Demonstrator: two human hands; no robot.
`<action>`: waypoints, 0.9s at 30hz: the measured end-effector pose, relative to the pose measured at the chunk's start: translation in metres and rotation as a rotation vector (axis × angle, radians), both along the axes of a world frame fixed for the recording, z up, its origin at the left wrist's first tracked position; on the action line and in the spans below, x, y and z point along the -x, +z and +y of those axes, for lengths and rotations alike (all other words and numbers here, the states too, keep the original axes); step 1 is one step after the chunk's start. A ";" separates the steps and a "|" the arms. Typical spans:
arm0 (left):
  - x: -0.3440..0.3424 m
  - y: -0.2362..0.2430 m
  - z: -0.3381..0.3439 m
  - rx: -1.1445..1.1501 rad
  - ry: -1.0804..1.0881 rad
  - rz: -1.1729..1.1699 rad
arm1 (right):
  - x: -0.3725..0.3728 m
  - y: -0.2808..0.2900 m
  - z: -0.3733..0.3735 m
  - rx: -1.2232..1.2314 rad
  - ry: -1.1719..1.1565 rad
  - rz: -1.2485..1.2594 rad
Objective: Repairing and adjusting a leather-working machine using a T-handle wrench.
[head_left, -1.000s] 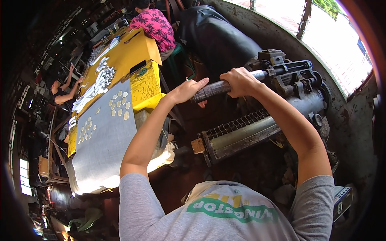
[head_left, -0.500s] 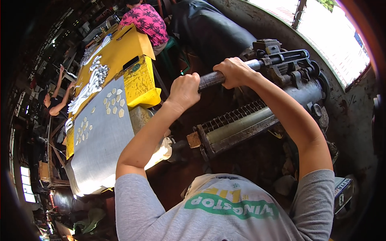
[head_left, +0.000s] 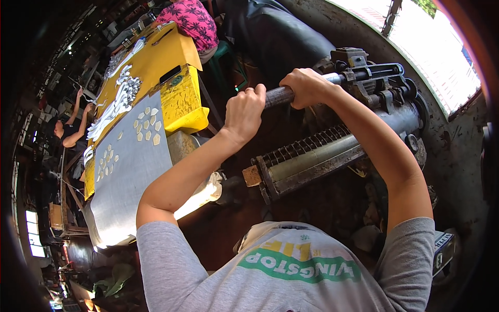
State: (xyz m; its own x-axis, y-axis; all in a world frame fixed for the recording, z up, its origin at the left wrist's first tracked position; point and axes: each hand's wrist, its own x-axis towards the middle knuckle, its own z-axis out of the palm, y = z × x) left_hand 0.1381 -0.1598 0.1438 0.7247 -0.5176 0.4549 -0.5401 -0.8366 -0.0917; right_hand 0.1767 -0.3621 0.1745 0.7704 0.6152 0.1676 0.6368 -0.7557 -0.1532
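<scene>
A thick, dark metal bar (head_left: pixel 277 98) sticks out toward me from a greasy old machine (head_left: pixel 371 86) with gears and rods. My left hand (head_left: pixel 244 115) is closed round the bar's free end. Closer to the machine, my right hand (head_left: pixel 306 87) grips the same bar with its fingers wrapped over it. Below the bar lies the machine's long roller section (head_left: pixel 306 160), a pale greenish cylinder with a coiled spring along its upper side. A block of wood (head_left: pixel 252 176) is at its near left end.
On the left a table with a yellow cover (head_left: pixel 182 41) carries a grey sheet (head_left: pixel 127 192) with several small pale cut pieces. White straps (head_left: pixel 120 99) and a dark phone (head_left: pixel 170 74) lie beyond. One person (head_left: pixel 189 23) sits at the far end; another person (head_left: pixel 70 132) works at left.
My left hand has turned a little on the bar and its elbow has swung outward to the left. Both hands remain on the bar. The view has shifted slightly.
</scene>
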 end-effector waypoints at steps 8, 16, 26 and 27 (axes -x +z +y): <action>-0.009 0.005 0.001 -0.145 -0.134 -0.008 | -0.030 -0.005 0.001 0.182 -0.065 0.448; -0.066 0.031 0.016 0.382 -0.228 1.760 | -0.001 0.007 0.005 0.084 -0.011 0.128; -0.082 -0.079 0.068 0.695 -0.479 1.833 | -0.005 0.008 0.010 0.210 -0.027 0.237; -0.071 -0.080 0.062 0.804 -0.412 1.733 | -0.006 0.003 0.001 0.117 0.022 0.158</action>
